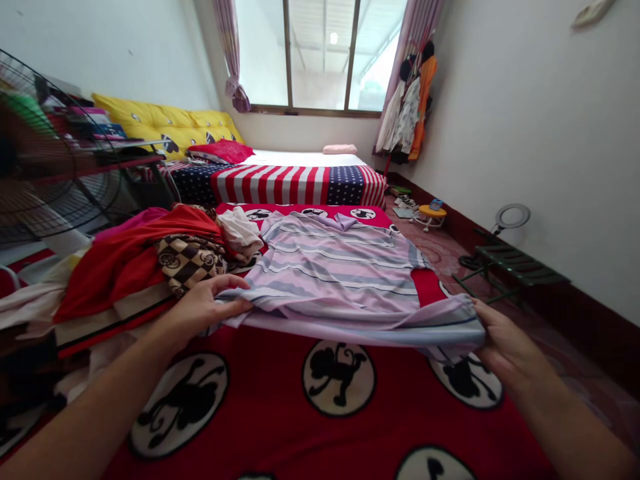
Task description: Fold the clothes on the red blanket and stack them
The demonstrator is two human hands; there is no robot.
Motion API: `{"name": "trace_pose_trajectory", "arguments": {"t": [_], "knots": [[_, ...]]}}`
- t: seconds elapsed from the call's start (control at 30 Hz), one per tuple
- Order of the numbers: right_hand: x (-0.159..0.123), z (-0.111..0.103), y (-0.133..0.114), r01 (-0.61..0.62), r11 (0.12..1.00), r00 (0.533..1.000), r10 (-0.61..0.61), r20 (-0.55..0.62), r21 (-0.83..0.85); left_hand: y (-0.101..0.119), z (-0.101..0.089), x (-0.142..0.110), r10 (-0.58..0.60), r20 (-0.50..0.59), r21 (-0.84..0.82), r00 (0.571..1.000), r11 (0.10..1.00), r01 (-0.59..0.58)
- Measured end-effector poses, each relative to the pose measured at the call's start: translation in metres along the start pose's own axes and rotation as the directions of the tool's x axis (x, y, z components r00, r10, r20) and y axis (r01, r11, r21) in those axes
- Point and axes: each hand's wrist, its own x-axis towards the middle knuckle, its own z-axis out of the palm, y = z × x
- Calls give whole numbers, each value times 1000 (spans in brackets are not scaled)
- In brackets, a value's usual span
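A lilac, grey and white striped shirt lies spread on a red blanket printed with black monkeys in white circles. Its collar points away from me, and its lower edge is lifted a little off the blanket. At the left end of that edge, my left hand pinches the cloth between thumb and fingers. My right hand grips the opposite corner, its fingertips partly hidden by the fabric. Close beside my left hand sits a heap of clothes with a red garment and a brown checked cloth.
Behind the blanket stands a bed with a stars-and-stripes cover. A wire-caged fan is at the left. On the right floor are a green folding stool, a ring light and a small yellow stool.
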Motion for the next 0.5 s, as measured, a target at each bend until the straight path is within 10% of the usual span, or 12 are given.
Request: {"name": "trace_pose_trajectory", "arguments": {"t": [0.13,0.3,0.5], "knots": [[0,-5,-5,-2,997,1000,4,24,-75,-10,-13,2,156,134,253,979,949,-186],[-15,-9,-10,-77,968,992,98,76,-241,-12,-26,-2,315,16,447,949,847,-288],[12,-7,3,99,862,994,-62,91,-498,-11,-17,13,76,-109,8,991,997,-75]]}}
